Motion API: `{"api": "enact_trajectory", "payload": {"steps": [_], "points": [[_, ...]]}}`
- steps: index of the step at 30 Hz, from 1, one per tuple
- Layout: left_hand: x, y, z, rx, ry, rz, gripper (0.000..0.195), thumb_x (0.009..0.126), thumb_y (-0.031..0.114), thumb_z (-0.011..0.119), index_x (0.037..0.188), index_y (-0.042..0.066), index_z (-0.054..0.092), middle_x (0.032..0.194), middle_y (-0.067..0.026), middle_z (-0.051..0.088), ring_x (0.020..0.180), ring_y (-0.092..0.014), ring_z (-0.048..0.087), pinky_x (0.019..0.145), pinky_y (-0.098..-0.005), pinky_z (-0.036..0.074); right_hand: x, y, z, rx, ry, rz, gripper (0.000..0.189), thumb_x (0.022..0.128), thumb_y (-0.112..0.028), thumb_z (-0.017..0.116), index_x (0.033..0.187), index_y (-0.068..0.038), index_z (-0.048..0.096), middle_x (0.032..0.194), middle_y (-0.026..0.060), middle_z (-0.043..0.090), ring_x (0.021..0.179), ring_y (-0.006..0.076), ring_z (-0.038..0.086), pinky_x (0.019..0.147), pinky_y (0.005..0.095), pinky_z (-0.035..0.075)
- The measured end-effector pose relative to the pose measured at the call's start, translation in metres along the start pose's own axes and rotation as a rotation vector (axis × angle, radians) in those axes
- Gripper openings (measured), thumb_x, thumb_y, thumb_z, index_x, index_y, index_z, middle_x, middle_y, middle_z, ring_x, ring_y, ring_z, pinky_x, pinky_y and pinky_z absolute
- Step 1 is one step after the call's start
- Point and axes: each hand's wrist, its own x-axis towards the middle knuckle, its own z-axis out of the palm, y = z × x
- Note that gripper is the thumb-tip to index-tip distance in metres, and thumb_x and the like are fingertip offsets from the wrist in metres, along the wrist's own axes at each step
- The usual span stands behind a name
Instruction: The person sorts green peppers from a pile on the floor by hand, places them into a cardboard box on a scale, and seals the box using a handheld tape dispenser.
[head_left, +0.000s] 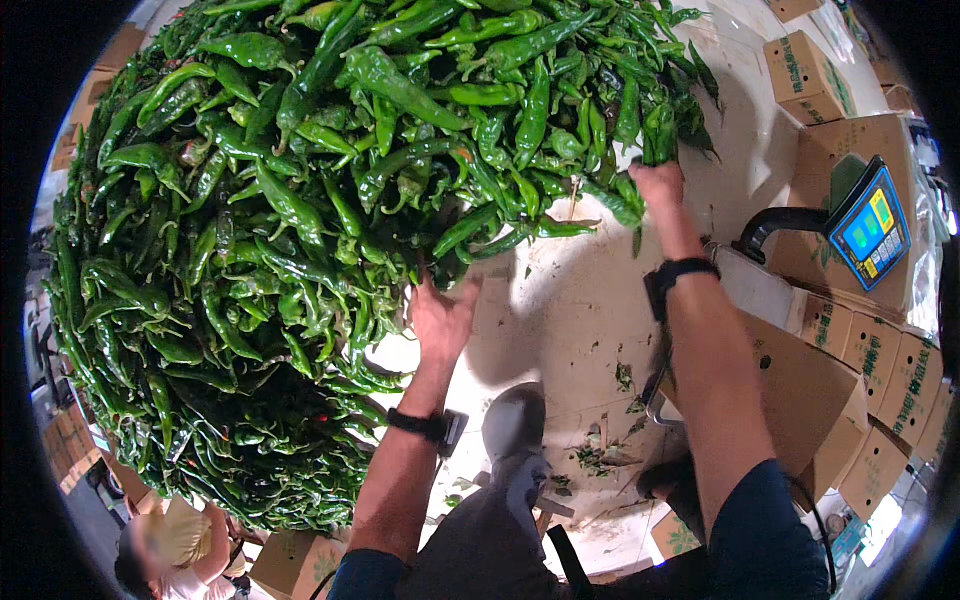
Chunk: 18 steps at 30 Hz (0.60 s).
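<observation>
A large heap of glossy green chili peppers (292, 202) fills the left and upper part of the view. My left hand (441, 319) reaches into its lower edge, thumb spread from the fingers. Those fingertips disappear among the peppers, so whether they grip any cannot be told. Farther right, my right hand (660, 184) grips upright green peppers (660, 133) at the heap's right edge. Below that hand a few loose peppers (619, 202) lie on the light floor (570, 300). Each of my wrists wears a black band.
A scale display (870, 225) on a black arm stands at the right, beside printed cardboard cartons (877, 360). Leaf scraps (600, 454) litter the floor near my shoe (514, 424). Another person (180, 547) is at the lower left, near a carton (289, 562).
</observation>
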Motion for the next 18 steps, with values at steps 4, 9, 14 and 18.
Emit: {"api": "enact_trajectory", "payload": {"steps": [4,9,14,18], "points": [[0.012,0.001,0.016,-0.104,0.178,0.105,0.083,0.077,0.039,0.074,0.138,-0.004,0.038,0.092,-0.0192,0.065,0.083,-0.026,0.064,0.08,-0.0357,0.053,-0.081,0.026,0.04,0.42,0.057,-0.033,0.044,0.07,-0.018,0.073,0.109,-0.001,0.062,0.098,0.0163,0.069,0.092,0.0282,0.065,0.083,0.0368,0.05],[-0.01,0.033,0.019,-0.729,-0.356,-0.218,0.069,0.08,0.018,0.077,0.135,-0.001,0.04,0.113,-0.0155,0.064,0.1,-0.023,0.061,0.089,-0.0317,0.048,-0.191,0.025,0.091,0.926,-0.072,-0.335,0.036,0.078,-0.006,0.068,0.112,0.0,0.058,0.099,0.0055,0.065,0.087,0.016,0.061,0.08,0.0307,0.049],[-0.012,0.028,0.011,0.064,0.016,0.082,0.091,0.071,0.045,0.075,0.14,0.003,0.035,0.102,-0.0232,0.064,0.087,-0.04,0.065,0.076,-0.0443,0.053,-0.221,0.007,0.092,1.112,-0.262,-0.131,0.038,0.084,-0.002,0.066,0.12,0.001,0.054,0.104,0.007,0.064,0.091,0.0147,0.061,0.084,0.0284,0.048],[0.008,0.044,0.001,0.221,0.135,0.273,0.09,0.076,0.048,0.072,0.145,0.01,0.03,0.109,-0.0263,0.059,0.093,-0.04,0.061,0.082,-0.0455,0.051,-0.222,-0.001,0.1,1.207,-0.339,-0.171,0.052,0.083,0.004,0.066,0.13,0.002,0.044,0.117,0.0088,0.059,0.104,0.0165,0.058,0.092,0.0299,0.047]]}}
